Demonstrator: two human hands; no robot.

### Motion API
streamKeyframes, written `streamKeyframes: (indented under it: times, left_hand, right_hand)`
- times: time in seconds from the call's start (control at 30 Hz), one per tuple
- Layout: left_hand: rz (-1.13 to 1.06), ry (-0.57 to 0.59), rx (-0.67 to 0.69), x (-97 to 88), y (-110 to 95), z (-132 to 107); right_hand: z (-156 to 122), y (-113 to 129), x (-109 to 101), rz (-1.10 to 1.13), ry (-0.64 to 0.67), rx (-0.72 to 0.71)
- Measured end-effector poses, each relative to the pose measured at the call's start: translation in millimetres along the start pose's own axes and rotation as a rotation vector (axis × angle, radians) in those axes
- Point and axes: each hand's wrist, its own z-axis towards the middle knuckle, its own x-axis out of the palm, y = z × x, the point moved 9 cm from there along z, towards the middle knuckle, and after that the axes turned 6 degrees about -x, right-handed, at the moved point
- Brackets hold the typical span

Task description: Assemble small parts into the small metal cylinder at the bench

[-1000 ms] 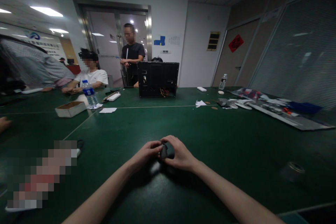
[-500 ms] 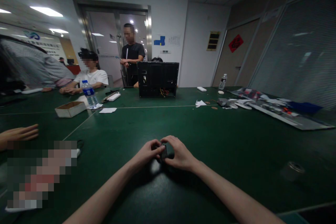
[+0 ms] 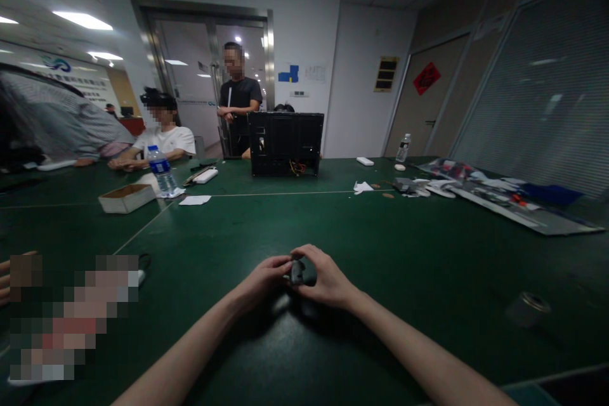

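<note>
Near the middle of the green table (image 3: 228,228), a small dark grey piece (image 3: 296,273) is held between my two hands; its kind is too small and dim to make out. My left hand (image 3: 267,280) has its fingers closed at the piece's left side. From the right, my right hand (image 3: 328,278) curves round it in a C shape, with the fingers at the top and the thumb at the bottom. The fingertips partly hide the piece.
A grey metal cylinder (image 3: 529,309) stands at the right. Farther back are a black computer case (image 3: 285,143), a water bottle (image 3: 162,171), an open cardboard box (image 3: 127,198) and a cluttered board (image 3: 528,209). Another person's hand (image 3: 19,276) shows at the left edge.
My left fingers and thumb have shifted slightly on the grey piece, which now shows a different face. The other person's hand at the left has drawn back toward the edge.
</note>
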Motion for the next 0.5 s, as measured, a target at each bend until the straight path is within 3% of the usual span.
streamKeyframes:
  times: [0.3,0.5]
  left_hand:
    - [-0.15,-0.038,-0.047,-2.1,8.1,-1.2]
    - [-0.141,0.009,-0.078,6.7,10.7,-3.9]
  right_hand:
    - [1.4,0.4,-0.6,0.08,-0.025,0.016]
    - [0.6,0.5,1.3,0.116,-0.021,0.016]
